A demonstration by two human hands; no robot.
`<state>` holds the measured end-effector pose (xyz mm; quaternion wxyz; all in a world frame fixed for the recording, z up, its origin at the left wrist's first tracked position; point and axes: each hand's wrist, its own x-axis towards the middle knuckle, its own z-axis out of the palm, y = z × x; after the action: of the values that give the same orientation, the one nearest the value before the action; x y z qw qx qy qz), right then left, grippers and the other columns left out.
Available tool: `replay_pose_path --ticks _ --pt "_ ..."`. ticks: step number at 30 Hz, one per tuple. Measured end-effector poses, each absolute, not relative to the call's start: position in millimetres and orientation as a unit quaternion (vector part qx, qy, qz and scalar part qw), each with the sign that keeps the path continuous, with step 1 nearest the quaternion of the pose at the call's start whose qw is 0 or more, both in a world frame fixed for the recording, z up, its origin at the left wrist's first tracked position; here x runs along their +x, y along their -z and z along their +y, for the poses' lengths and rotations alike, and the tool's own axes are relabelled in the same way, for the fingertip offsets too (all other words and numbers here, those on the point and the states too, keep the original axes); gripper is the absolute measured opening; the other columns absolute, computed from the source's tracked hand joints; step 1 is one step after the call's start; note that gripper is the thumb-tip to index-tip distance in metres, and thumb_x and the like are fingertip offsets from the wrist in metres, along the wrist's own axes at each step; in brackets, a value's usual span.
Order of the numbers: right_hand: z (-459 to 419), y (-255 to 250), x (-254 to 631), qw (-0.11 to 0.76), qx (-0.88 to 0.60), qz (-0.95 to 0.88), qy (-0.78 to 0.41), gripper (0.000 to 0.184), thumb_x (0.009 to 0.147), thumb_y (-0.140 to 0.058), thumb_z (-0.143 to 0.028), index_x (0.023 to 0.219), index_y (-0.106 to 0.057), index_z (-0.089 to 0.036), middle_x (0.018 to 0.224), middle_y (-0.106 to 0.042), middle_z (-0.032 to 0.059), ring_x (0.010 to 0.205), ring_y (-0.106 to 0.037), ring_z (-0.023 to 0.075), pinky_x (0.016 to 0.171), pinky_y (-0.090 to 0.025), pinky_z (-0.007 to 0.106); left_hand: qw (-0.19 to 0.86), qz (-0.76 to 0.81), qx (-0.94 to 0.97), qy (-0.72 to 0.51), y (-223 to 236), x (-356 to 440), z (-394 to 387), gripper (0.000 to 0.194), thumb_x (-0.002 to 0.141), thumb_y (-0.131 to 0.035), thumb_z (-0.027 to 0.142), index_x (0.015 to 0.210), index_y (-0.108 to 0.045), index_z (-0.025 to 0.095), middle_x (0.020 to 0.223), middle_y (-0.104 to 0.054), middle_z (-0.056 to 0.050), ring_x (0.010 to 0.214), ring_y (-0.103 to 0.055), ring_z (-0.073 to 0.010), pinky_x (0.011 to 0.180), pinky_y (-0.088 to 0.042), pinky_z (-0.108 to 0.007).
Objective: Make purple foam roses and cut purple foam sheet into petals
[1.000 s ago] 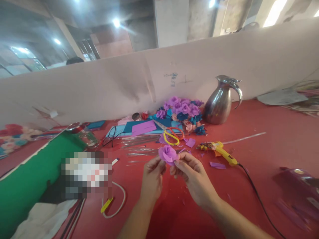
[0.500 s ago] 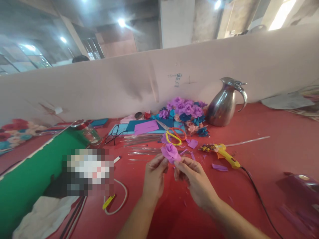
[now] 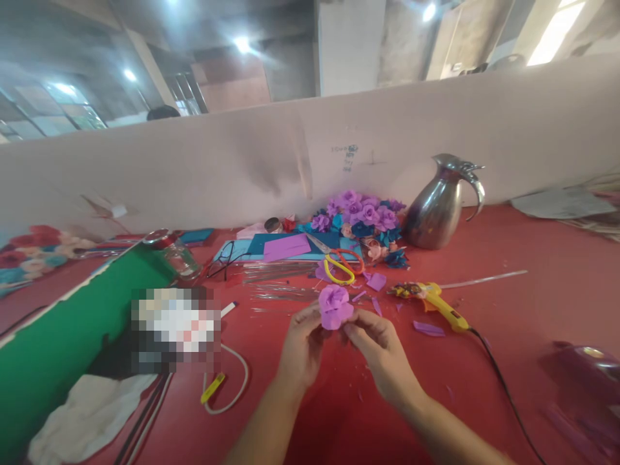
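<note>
A purple paper flower (image 3: 335,306) is held up over the red table between my two hands. My left hand (image 3: 304,339) grips it from the left, the fingertips partly hidden behind the petals. My right hand (image 3: 376,342) pinches its lower right edge between thumb and fingers. Just beyond the flower lie scissors (image 3: 340,270) with yellow and red handles, beside purple paper scraps (image 3: 376,281). To the right of my right hand rests a yellow hot glue gun (image 3: 446,309) with a clear glue stick in its back end.
Behind the scissors are purple and blue paper sheets (image 3: 287,247), glasses (image 3: 227,259), thin wires (image 3: 276,271) and a heap of finished paper flowers (image 3: 363,213). A steel jug (image 3: 434,206) stands at the back right. Left are a glass jar (image 3: 177,255) and a green box (image 3: 62,336).
The purple flower has tilted in my fingers, so its petals face me more. Both hands still hold it and have shifted only slightly. The whole view has moved a little.
</note>
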<state>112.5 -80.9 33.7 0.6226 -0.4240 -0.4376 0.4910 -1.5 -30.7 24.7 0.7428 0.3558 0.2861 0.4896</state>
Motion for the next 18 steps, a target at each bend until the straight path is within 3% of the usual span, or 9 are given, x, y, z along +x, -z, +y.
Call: replay_pose_path --ticks 5,12,15,18 --pt "-74.6 -25.7 109.4 0.611 -0.442 -0.454 -0.474 0.013 0.078 -0.064 -0.032 0.085 -0.064 -0.02 0.079 -0.063 0.002 0.075 -0.056 0.0161 0.068 -0.044 0.027 0.757 0.287 0.342 -0.476 -27.3 -1.0 -32.8 0.014 0.068 -0.07 0.023 0.081 -0.069 0.018 0.069 -0.06 0.0 0.057 -0.047 -0.008 0.054 -0.037 -0.02" --pt "-73.7 -27.0 106.9 0.637 -0.43 -0.41 -0.491 0.019 0.076 -0.066 -0.038 0.08 -0.066 -0.02 0.067 -0.058 -0.0013 0.061 -0.049 0.0126 0.058 -0.041 0.024 0.756 0.268 0.388 -0.454 -31.8 0.9 -36.2 0.017 0.078 -0.062 0.026 0.094 -0.061 0.021 0.077 -0.059 0.0 0.057 -0.048 -0.0076 0.057 -0.04 -0.021" --pt "-73.4 -27.0 109.2 0.65 -0.434 -0.355 -0.513 0.019 0.07 -0.072 -0.037 0.078 -0.068 -0.02 0.064 -0.055 -0.0024 0.057 -0.042 0.0103 0.053 -0.036 0.022 0.642 0.32 0.48 -0.504 -34.9 0.7 -39.0 0.021 0.078 -0.063 0.027 0.097 -0.06 0.022 0.09 -0.06 -0.002 0.076 -0.055 -0.013 0.073 -0.044 -0.027" --pt "-72.5 -23.6 110.6 0.656 -0.414 -0.305 -0.552 0.017 0.067 -0.075 -0.034 0.074 -0.068 -0.02 0.06 -0.053 -0.0033 0.054 -0.038 0.009 0.051 -0.034 0.021 0.415 0.378 0.596 -0.574 -34.7 -0.9 -43.5 0.027 0.07 -0.071 0.022 0.094 -0.06 0.023 0.094 -0.06 -0.002 0.088 -0.056 -0.0167 0.084 -0.042 -0.03"
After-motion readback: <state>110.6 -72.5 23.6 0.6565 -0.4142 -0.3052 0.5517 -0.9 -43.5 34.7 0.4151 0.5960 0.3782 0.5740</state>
